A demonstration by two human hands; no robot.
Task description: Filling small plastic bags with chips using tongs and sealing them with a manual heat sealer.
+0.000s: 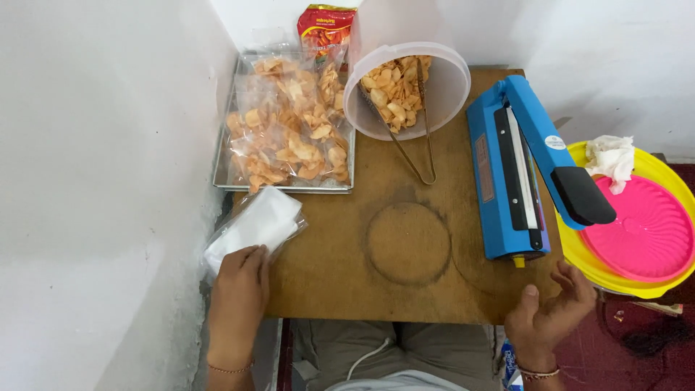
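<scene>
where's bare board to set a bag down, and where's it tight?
Free: mid-board, bordered by tongs above, sealer on one side, bag stack on the other; also the near edge between left hand and right hand. Crowded: far side, where tray and tub sit close together.

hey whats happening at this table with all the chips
A person sits at a wooden table. Their left hand rests on a stack of empty clear bags at the table's left edge, while the right hand is open and holds nothing. A tray holds filled bags of chips. A tilted plastic tub holds loose chips and metal tongs. A blue heat sealer stands open on the right.
</scene>
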